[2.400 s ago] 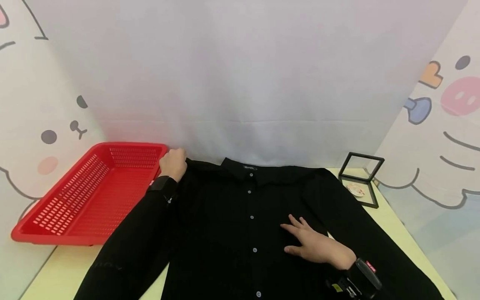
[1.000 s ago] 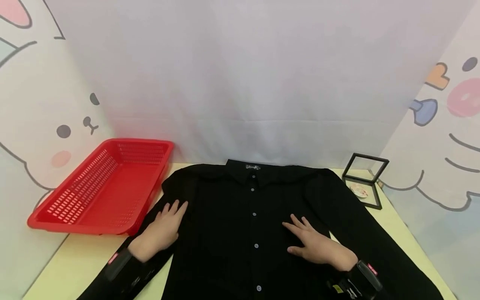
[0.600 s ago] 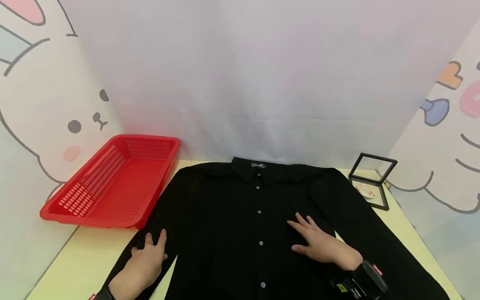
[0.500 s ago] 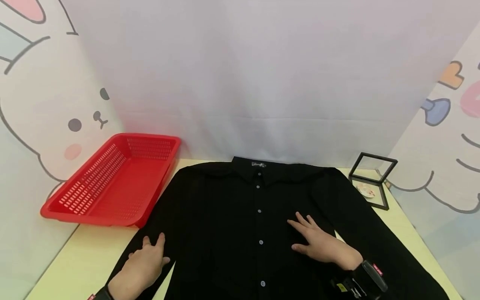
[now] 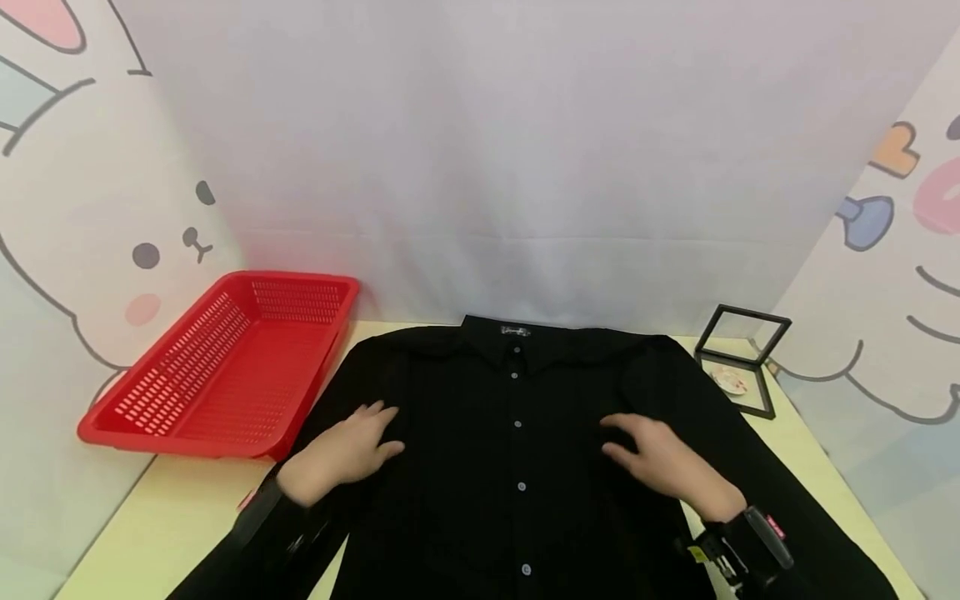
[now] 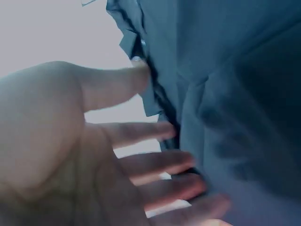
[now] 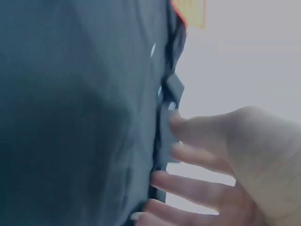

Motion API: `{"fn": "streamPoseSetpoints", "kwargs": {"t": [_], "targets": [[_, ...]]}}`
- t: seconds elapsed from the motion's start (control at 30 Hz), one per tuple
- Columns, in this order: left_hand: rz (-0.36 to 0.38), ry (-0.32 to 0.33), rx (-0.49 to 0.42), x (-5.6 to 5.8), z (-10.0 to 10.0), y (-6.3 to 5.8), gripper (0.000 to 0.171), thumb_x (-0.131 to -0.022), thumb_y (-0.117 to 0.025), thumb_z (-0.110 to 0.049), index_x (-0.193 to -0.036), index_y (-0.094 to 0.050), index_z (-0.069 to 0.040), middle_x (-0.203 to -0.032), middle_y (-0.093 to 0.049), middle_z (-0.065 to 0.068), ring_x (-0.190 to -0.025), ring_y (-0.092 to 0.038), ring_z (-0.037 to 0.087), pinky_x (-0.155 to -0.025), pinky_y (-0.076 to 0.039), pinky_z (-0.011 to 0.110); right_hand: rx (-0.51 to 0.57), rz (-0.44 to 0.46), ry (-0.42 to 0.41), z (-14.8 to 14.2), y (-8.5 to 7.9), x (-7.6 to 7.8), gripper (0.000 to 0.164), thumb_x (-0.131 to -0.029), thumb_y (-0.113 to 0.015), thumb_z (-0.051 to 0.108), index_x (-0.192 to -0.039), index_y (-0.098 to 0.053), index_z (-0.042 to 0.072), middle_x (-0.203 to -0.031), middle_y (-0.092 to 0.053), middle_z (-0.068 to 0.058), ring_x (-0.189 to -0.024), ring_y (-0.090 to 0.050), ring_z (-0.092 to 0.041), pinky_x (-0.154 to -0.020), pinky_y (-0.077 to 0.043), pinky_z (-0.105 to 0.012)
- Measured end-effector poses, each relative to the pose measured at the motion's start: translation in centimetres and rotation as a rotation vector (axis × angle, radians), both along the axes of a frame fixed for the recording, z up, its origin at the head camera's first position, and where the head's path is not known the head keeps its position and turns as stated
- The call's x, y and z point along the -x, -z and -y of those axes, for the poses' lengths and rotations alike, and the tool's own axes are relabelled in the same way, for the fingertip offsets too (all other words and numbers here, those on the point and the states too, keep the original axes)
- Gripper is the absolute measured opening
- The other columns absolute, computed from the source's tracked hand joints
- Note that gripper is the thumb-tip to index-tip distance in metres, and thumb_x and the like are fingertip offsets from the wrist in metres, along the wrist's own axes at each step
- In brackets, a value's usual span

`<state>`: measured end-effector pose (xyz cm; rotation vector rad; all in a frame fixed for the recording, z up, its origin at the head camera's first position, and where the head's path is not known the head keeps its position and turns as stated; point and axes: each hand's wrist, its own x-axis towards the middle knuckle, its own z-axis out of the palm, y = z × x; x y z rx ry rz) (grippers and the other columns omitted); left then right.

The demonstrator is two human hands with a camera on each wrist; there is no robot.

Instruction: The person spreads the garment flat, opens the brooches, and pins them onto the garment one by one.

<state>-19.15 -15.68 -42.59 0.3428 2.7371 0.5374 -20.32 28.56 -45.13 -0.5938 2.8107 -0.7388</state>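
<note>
A black button-up shirt (image 5: 465, 450) lies front side up on the table, collar at the far side and sleeves spread to both sides. My left hand (image 5: 347, 450) is over the shirt's left chest near the sleeve, fingers loosely extended. Over the right chest is my right hand (image 5: 663, 458), its fingers relaxed and pointing inward. In the left wrist view the left fingers (image 6: 155, 162) are spread, with a shadow on the cloth. The right wrist view has the right fingers (image 7: 193, 188) slightly bent and blurred. Neither hand holds anything.
A red plastic basket (image 5: 277, 375) stands at the left, its near corner beside the shirt's sleeve. At the back right is a black-framed box with its lid raised (image 5: 738, 362). The pale yellow table (image 5: 150, 517) meets white curtain walls behind and at the sides.
My left hand let go of the shirt's left shoulder, slid down the sleeve, then moved back up and inward. The right hand, earlier spread on the chest, has shifted slightly outward.
</note>
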Motion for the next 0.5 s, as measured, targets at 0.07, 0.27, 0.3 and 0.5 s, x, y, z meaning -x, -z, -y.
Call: {"fn": "streamPoseSetpoints", "kwargs": {"t": [0.07, 0.27, 0.3, 0.5], "targets": [[0.029, 0.041, -0.024, 1.9, -1.0, 0.7, 0.062, -0.104, -0.062, -0.026, -0.153, -0.041, 0.006, -0.161, -0.029, 0.035, -0.150, -0.027, 0.054, -0.120, -0.028, 0.066, -0.043, -0.109, 0.082, -0.9, 0.0, 0.5, 0.044, -0.099, -0.069, 0.014, -0.137, -0.058, -0.004, -0.131, -0.061, -0.028, -0.114, -0.062, -0.045, -0.090, -0.054, -0.056], [0.096, 0.057, 0.035, 5.4, -2.8, 2.4, 0.068, -0.105, -0.062, -0.030, -0.155, -0.036, 0.008, -0.164, -0.021, 0.036, -0.151, -0.024, 0.054, -0.120, -0.028, 0.065, -0.151, -0.132, 0.233, -3.2, 1.6, 2.0, 0.042, -0.100, -0.059, 0.002, -0.139, -0.050, -0.011, -0.125, -0.057, -0.035, -0.105, -0.060, -0.045, -0.079, -0.052, -0.049], [0.097, 0.051, 0.047, 5.7, -2.9, 2.5, 0.068, -0.105, -0.062, -0.030, -0.155, -0.036, 0.009, -0.164, -0.020, 0.036, -0.151, -0.024, 0.054, -0.120, -0.028, 0.064, -0.152, -0.122, 0.245, -3.4, 1.8, 2.1, 0.041, -0.100, -0.056, 0.000, -0.138, -0.050, -0.011, -0.125, -0.056, -0.036, -0.104, -0.059, -0.045, -0.078, -0.051, -0.048], [0.097, -0.008, 0.064, 7.7, -3.0, 2.1, 0.069, -0.107, -0.057, -0.031, -0.154, -0.032, 0.013, -0.165, -0.020, 0.034, -0.152, -0.026, 0.049, -0.123, -0.027, 0.060, -0.122, -0.137, 0.266, -3.7, 1.0, 1.2, 0.033, -0.102, -0.051, 0.001, -0.132, -0.058, -0.009, -0.121, -0.058, -0.031, -0.089, -0.055, -0.031, -0.071, -0.037, -0.042]]}}
